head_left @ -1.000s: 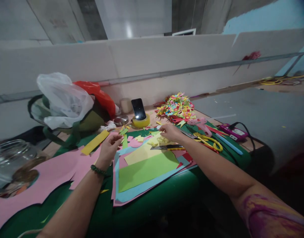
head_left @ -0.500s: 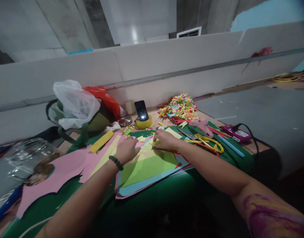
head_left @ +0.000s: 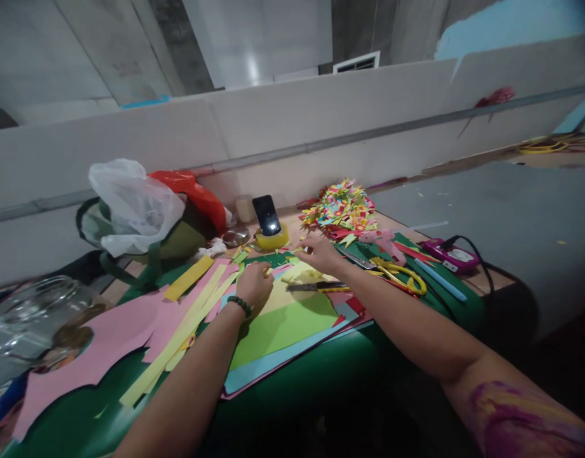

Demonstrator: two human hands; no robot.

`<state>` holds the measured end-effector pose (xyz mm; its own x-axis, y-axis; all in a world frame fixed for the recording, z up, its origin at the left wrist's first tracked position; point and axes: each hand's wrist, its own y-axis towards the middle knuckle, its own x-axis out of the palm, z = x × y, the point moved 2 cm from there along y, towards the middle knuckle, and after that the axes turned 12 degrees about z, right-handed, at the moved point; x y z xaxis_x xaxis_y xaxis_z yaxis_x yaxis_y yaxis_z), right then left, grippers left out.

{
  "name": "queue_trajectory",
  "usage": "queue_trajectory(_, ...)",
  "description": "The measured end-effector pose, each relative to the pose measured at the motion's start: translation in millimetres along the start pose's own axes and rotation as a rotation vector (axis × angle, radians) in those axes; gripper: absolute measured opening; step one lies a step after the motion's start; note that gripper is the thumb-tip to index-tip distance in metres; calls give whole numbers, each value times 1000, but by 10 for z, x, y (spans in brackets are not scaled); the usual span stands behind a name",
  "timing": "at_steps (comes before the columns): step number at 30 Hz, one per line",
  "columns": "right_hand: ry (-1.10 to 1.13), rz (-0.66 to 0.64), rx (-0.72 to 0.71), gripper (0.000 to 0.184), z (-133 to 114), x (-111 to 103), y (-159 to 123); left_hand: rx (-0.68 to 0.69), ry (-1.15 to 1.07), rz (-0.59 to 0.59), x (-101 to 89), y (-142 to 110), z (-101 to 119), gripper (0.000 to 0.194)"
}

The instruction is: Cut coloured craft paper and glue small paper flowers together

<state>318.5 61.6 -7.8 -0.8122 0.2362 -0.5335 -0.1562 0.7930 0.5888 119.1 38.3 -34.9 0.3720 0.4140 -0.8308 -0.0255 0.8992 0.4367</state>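
A green paper sheet (head_left: 283,324) tops a stack of coloured paper, with a pale yellow sheet (head_left: 272,299) partly over it. My left hand (head_left: 255,283), wearing a dark green bead bracelet, rests at the stack's left side. Its fingers are curled, and whatever they may hold is hidden. Just beyond the right part of the stack hovers my right hand (head_left: 321,256), thumb and fingers apart and nothing seen in them. Small yellow paper pieces (head_left: 306,275) lie below it, near a slim dark cutter knife (head_left: 316,287). Long yellow strips (head_left: 171,343) spread over pink paper (head_left: 116,331).
Yellow-handled scissors (head_left: 402,273), a pink glue gun (head_left: 383,245) and a light blue stick (head_left: 442,280) lie at right. Behind stand a phone (head_left: 266,215) on a tape roll (head_left: 272,238) and a heap of paper stars (head_left: 343,207). A bag (head_left: 192,232) sits left.
My right hand has moved off the small yellow pieces and opened. The cutter knife now shows on the stack. More yellow strips lie at left, and my left hand has shifted right.
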Motion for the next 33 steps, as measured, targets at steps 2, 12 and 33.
queue_trajectory(2,60,-148,-5,18,-5,21,-16,-23,-86,-21,-25,23,-61,31)
queue_trajectory(12,-177,-134,57,26,158,-75,64,-111,-661,-104,-214,70,-162,35)
queue_trajectory(33,-371,-585,182,62,180,-100,-39,269,-113,-178,-54,-173,145,38)
